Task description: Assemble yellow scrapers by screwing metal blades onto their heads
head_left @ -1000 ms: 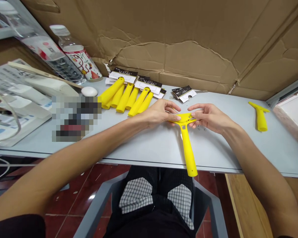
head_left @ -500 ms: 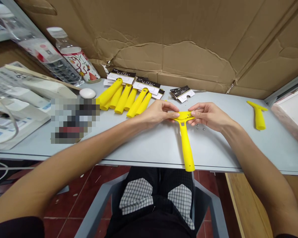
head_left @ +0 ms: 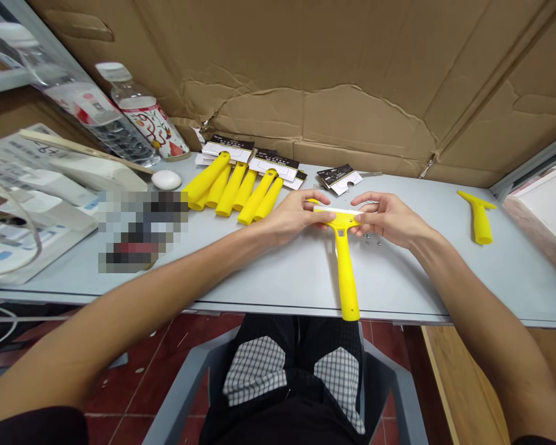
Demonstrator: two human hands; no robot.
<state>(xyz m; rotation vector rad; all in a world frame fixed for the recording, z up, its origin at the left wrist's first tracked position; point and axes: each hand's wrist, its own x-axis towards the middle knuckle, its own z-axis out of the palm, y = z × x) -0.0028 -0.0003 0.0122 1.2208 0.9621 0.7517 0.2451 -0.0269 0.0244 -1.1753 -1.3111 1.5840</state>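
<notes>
A pixelated block (head_left: 141, 232) hides whatever sits on the desk (head_left: 296, 278). The small metal bits (head_left: 372, 242) beside the right hand (head_left: 389, 219) are too tiny to identify, and the printed sheets (head_left: 4, 157) at far left run off the picture's edge.

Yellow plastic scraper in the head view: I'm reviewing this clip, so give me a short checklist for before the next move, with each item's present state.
1. Left hand and right hand both on the head of the yellow plastic scraper: ok.
2. White strip along the scraper head seated: cannot tell.
3. Small metal screws within reach: ok, on the table by the right hand.
4. Handle end clear of the table's front edge: not ok, it reaches the edge.
5. Spare yellow handles apart from the hands: ok.
</notes>
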